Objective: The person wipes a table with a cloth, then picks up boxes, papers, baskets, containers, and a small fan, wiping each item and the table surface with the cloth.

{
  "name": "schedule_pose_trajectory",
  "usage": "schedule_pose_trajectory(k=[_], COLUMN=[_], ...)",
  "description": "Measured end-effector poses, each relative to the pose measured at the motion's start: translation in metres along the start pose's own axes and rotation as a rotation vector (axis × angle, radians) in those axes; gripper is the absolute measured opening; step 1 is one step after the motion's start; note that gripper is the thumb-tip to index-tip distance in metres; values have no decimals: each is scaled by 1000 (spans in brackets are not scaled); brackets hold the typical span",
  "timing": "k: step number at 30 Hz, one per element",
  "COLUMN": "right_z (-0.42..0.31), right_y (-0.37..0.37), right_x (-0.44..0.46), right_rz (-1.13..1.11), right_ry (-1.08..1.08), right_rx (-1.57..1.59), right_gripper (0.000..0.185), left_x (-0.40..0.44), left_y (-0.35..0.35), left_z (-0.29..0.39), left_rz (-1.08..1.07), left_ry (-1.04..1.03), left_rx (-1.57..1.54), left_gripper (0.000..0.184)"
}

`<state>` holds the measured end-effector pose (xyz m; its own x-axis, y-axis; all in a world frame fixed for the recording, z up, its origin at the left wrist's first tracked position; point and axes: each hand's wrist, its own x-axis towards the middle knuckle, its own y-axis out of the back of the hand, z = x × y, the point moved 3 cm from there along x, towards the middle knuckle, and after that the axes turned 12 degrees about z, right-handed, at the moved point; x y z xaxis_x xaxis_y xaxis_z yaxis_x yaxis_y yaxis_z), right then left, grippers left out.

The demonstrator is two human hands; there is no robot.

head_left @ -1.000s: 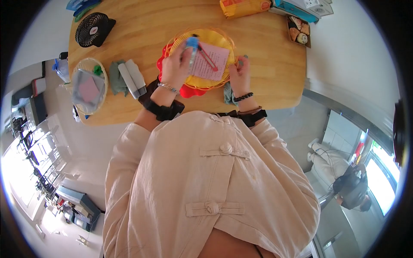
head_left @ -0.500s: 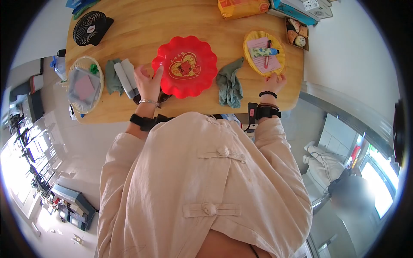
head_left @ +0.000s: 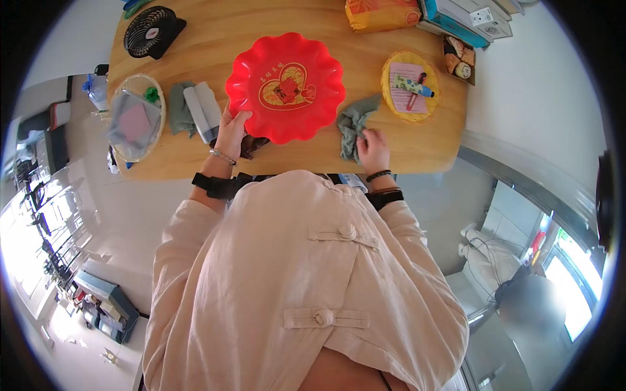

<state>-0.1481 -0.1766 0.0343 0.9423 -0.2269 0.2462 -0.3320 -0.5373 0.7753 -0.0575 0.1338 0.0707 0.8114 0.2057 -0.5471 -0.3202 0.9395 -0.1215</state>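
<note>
My left hand [head_left: 231, 135] grips the lower left rim of a red scalloped plate [head_left: 313, 91], thumb on top. A gold heart design is printed in the plate's middle. To the right of the plate, my right hand [head_left: 373, 151] has its fingers closed on the edge of a crumpled grey-green cloth [head_left: 350, 127]. Part of a dark brown object [head_left: 253, 146] shows below the plate, mostly covered; I cannot tell what it is.
A yellow basket [head_left: 386, 91] with paper, a pen and a patterned tube is at right. On the left are a white basket [head_left: 163, 111], a folded green cloth [head_left: 178, 117], a grey-white roll-like item [head_left: 197, 112] and a black fan [head_left: 151, 32]. Boxes [head_left: 450, 23] stand back right.
My left hand has taken hold of the red plate, which looks lifted and larger. My right hand has left the yellow basket and moved left onto the crumpled cloth.
</note>
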Motion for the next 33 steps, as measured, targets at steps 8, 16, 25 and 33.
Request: schedule_pose_trajectory(k=[8,16,25,33], right_z=[-145,-225,-250,-238], right_y=[32,-8,-19,2], right_x=[90,69,102,110], right_rz=[238,-36,199,83], right_ry=[120,542,287,551], right_rx=[434,425,448,80], right_gripper=[19,31,42,27], left_x=[-30,-61,-64,-53], left_y=[-17,-4,-3,35], left_z=[35,98,108,123], left_rz=[-175,-332,-424,-257], left_ry=[218,-341,-499,-125], left_rx=[-169,122,57,-222], left_gripper=[48,53,59,61])
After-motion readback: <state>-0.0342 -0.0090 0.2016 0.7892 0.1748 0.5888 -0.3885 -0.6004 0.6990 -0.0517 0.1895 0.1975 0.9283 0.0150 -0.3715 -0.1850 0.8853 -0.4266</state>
